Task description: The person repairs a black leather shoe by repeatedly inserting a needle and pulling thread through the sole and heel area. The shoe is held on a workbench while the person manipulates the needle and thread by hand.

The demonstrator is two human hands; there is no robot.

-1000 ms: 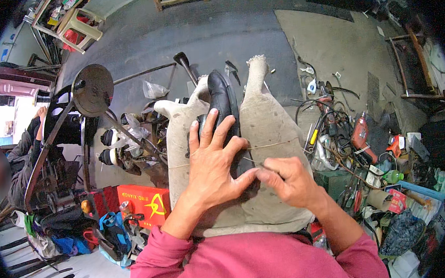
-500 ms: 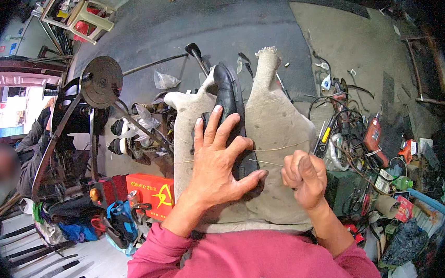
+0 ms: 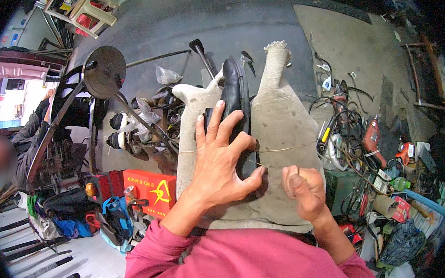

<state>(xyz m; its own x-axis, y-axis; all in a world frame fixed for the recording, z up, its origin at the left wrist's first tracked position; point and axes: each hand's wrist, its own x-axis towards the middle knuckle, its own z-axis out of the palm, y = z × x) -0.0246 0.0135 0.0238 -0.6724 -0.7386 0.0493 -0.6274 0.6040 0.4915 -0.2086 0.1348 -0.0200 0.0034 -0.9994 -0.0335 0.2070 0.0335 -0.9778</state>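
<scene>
A black leather shoe [image 3: 232,88] lies on its side, toe pointing away from me, on the thick grey cloth [image 3: 283,118] over my lap. My left hand [image 3: 217,165] grips it, with fingers spread across the upper and the thumb by the sole edge. A thin tan thread [image 3: 288,148] stretches over the cloth to the right of the shoe, and another short length sticks out near my left thumb. To the right, my right hand [image 3: 306,187] is a closed fist held apart from the shoe. Whatever sits inside that fist is hidden.
A metal stand with a round disc [image 3: 105,71] rises at the left, near a seated person [image 3: 34,138]. A red box [image 3: 151,192] is by my left forearm. Cables, a red power drill [image 3: 372,136] and loose tools clutter the right. A pale stool [image 3: 92,14] stands far left.
My right fist has moved slightly down, and the thin straight line between it and the shoe no longer reaches the fist. My left hand keeps its grip. The view has shifted a little.
</scene>
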